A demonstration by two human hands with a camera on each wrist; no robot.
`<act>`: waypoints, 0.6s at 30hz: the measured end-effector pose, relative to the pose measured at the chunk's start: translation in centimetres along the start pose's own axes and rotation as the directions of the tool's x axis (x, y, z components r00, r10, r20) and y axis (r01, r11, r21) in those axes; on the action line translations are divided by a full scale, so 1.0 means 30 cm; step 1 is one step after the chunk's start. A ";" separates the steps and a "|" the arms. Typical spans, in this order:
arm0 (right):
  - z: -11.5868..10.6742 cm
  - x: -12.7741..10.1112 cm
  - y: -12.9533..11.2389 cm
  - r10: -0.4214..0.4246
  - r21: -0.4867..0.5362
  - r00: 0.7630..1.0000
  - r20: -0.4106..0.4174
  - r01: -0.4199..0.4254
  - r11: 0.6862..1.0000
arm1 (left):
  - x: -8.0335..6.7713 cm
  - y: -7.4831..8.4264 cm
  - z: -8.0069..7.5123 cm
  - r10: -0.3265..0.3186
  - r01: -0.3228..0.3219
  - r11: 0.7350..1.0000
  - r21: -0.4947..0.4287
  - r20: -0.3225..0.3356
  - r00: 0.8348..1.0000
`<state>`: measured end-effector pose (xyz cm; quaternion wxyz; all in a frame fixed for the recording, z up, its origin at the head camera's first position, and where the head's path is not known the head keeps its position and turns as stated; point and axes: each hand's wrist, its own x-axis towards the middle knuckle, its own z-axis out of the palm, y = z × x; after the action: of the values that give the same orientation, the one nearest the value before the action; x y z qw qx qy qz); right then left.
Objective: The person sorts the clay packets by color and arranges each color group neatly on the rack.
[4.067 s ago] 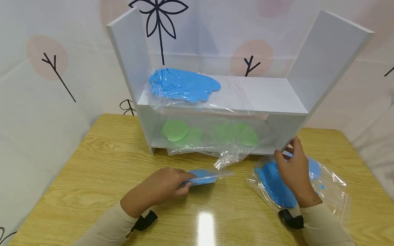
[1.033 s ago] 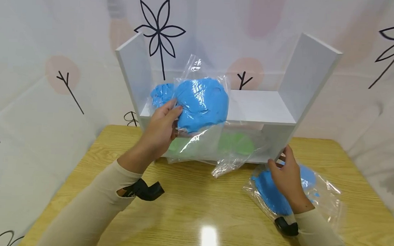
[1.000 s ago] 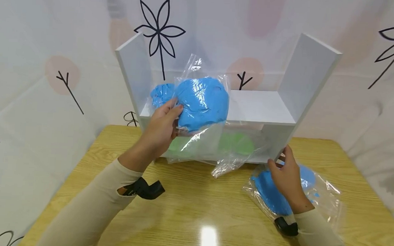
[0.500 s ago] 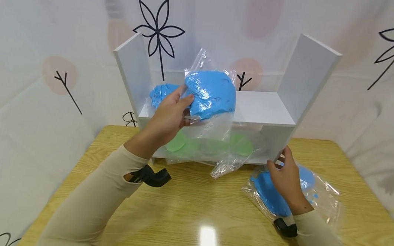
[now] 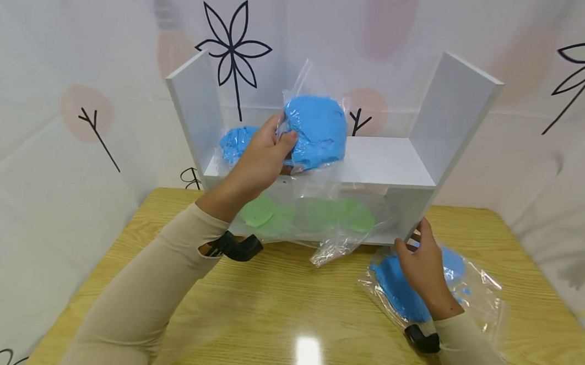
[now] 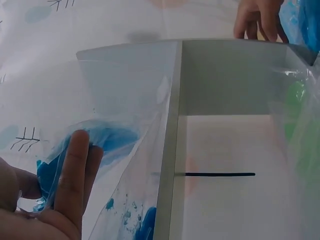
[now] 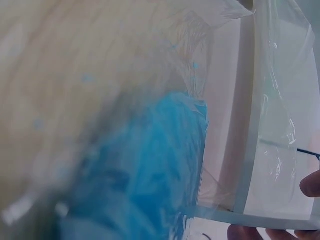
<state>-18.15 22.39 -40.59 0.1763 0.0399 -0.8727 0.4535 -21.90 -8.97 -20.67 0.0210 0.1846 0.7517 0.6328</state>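
Likely placing step—left hand [image 5: 263, 152] pinches blue-filled clear-plastic bag [image 5: 321, 130] at white two-tier shelf [image 5: 393, 160], right hand [image 5: 423, 266] grips its side—lowering needed.

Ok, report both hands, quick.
Left hand: holding the raised bag of blue material.
Right hand: gripping the side of the white shelf.

The wood-grain worktop [image 5: 266, 308] gleams, a white reflection [image 5: 308, 358] blazing towards its near edge; behind it hangs pale creased cloth [image 5: 320, 24], black line-drawn flowers [image 5: 231, 49] and peachy blotches [image 5: 71, 113], flanking both its sides.
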 end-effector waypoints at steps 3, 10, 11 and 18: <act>-0.001 -0.001 0.000 0.007 -0.001 1.000 0.004 -0.007 1.000 | 0.019 -0.008 -0.002 -0.008 0.008 0.998 0.068 -0.006 1.000; 0.000 0.001 0.008 0.011 -0.003 1.000 0.002 -0.011 1.000 | 0.056 -0.017 0.009 -0.062 0.067 0.982 0.176 -0.033 0.998; 0.000 0.001 0.009 0.009 -0.003 1.000 0.001 -0.009 1.000 | 0.059 -0.016 0.010 -0.061 0.068 0.979 0.190 -0.040 0.997; 0.001 0.005 0.014 0.004 -0.002 1.000 0.000 -0.004 1.000 | 0.072 -0.010 0.014 0.002 0.027 0.947 0.320 -0.091 0.996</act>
<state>-18.38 22.62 -40.88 0.1753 0.0382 -0.8732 0.4532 -23.87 -7.96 -20.59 -0.0392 0.1522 0.8460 0.5095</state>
